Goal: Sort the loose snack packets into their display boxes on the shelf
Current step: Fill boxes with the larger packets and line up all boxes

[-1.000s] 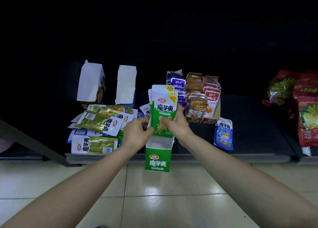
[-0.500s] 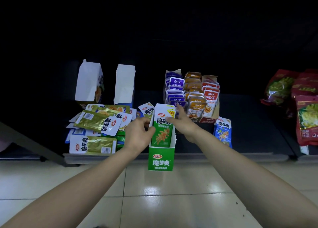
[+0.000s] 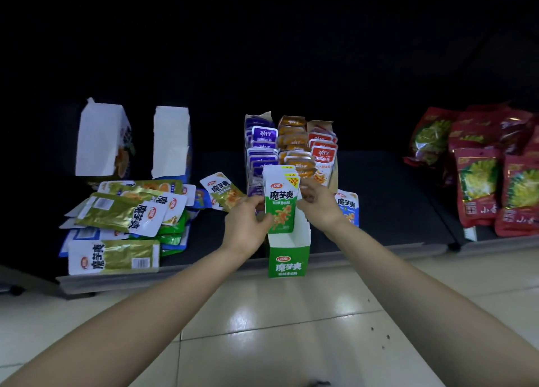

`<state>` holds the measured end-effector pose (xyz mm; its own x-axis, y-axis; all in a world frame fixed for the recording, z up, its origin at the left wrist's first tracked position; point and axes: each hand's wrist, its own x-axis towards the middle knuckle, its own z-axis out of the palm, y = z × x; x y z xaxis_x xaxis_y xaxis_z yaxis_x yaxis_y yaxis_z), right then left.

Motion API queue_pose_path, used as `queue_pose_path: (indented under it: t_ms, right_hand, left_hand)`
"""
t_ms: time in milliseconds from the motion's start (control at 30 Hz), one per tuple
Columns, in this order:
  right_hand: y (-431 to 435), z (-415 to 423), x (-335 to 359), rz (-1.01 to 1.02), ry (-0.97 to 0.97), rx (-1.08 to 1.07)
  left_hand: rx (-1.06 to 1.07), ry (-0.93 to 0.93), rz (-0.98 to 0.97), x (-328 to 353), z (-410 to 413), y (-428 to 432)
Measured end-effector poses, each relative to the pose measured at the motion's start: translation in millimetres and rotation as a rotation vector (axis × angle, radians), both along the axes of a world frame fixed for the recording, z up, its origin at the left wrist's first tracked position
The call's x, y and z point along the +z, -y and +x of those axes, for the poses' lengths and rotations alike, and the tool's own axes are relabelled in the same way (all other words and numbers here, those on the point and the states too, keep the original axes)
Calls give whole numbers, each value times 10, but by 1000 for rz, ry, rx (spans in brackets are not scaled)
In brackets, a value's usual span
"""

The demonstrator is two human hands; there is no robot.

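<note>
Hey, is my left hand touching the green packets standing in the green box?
Touching. The head view shows the left hand pinching the left edge of the green packets, its thumb lying over their front.

Two hands (image 3: 248, 223) (image 3: 319, 204), one green box (image 3: 288, 265), two white boxes (image 3: 99, 141) (image 3: 170, 141)

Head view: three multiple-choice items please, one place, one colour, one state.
1. Where does the green display box stand? A. front edge of the shelf B. floor tiles C. atop the white boxes
2. Colour of the left packet row in the carton? A. green B. purple C. black
3. How are the green packets positioned? A. flat on the floor B. upright, lower ends inside the box C. rolled up
1 A: its base sits on the shelf lip. 2 B: purple wrappers show. 3 B: left hand and right hand grip them standing in the box.
</note>
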<state>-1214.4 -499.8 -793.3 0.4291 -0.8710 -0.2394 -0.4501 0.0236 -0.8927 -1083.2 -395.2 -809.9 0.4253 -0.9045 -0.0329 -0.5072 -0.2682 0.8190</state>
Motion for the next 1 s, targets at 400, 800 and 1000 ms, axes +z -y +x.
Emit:
queue_pose_path:
  t_ms: [400,800,1000]
  right_hand:
    - [162,-182,-65,36,33,32]
    - [-178,958,430,-380,47,280]
    - [-583,1575,-60,-135,-212,572]
  left_hand:
    - [-60,-316,-30,-69,59,109]
    - [175,178,-40,-167,950,-500]
    - [391,423,45,-321,1369,-867]
